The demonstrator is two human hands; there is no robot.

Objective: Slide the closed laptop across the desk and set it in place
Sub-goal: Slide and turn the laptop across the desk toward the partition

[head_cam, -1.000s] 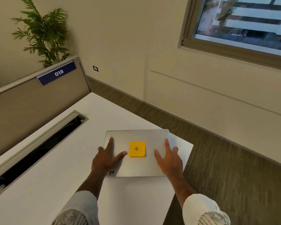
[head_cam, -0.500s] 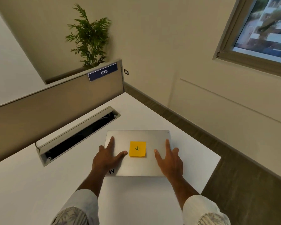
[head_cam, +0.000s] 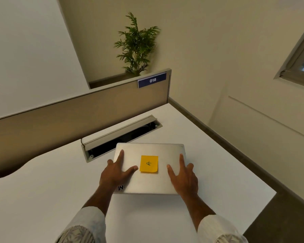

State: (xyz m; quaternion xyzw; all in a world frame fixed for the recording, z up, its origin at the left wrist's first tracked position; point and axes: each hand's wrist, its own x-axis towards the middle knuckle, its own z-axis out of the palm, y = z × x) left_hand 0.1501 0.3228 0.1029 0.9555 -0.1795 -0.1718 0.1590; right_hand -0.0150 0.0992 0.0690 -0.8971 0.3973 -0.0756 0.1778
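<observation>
A closed silver laptop (head_cam: 147,184) lies flat on the white desk (head_cam: 42,199), with an orange sticky note (head_cam: 149,163) in the middle of its lid. My left hand (head_cam: 115,174) presses flat on the lid's left side, fingers spread, some fingers at the left edge. On the lid's right side my right hand (head_cam: 183,179) presses flat too, with its outer fingers over the right edge. The laptop's far left corner reaches the open cable tray (head_cam: 119,135).
A beige partition (head_cam: 77,116) with a blue "018" label (head_cam: 152,80) runs behind the cable tray. A potted plant (head_cam: 136,44) stands beyond it. The desk's right edge (head_cam: 235,165) drops to carpeted floor (head_cam: 288,216). A window (head_cam: 302,64) is at the upper right.
The laptop has slid left across the desk under both hands, away from the right edge and up to the cable tray. My view has turned left with it.
</observation>
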